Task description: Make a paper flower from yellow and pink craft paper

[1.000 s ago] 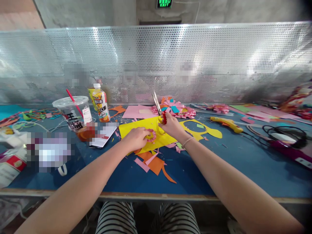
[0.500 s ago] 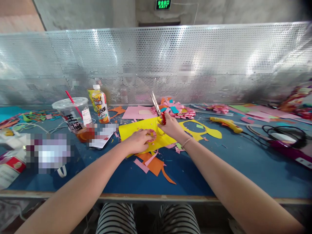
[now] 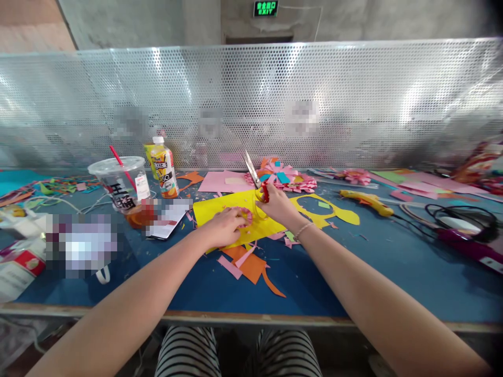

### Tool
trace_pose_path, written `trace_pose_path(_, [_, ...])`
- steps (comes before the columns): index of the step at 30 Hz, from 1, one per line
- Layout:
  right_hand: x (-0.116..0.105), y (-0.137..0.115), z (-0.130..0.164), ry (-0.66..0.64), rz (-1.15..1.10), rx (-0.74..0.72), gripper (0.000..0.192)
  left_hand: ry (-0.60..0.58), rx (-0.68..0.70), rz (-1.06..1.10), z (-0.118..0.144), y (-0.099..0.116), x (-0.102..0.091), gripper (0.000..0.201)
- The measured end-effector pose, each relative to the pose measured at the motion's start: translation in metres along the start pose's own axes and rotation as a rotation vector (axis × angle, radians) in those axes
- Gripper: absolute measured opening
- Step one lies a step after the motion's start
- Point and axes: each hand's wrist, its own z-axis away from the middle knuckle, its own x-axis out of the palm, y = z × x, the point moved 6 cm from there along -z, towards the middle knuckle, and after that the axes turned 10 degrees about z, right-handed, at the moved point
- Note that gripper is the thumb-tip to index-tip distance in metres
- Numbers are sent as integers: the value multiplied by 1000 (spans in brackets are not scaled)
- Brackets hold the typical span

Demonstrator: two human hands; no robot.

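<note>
Orange scraps point(image 3: 247, 266): lying nearest the table's front edge, just in front of both hands.
Left hand point(image 3: 223, 226): pressing, fingers curled, on a pink paper rosette point(image 3: 244, 215) on the yellow sheet point(image 3: 230, 209).
Right hand point(image 3: 278, 204): gripping red-handled scissors point(image 3: 255, 177) just right of the rosette; blades pointing away and leftward, apparently together.
Plastic cup point(image 3: 122, 189): standing far left, holding a reddish drink and red straw.

Small pink paper ring point(image 3: 244, 215), fringed edge, lies flat on the yellow paper sheet point(image 3: 220, 208), partly covered. Scissors point(image 3: 256, 180), red handles and silver blades, tilted up above the sheet's far edge, tips pointing away; blade gap unclear.
</note>
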Motion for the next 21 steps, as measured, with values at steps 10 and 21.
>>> trace_pose_path(10, [1,-1,1,-6,26,-11,29,1,6,26,-2,-1,0,39])
trace_pose_path(21, [2,1,0,18,32,-46,27,-2,0,-2,-2,-4,3,48])
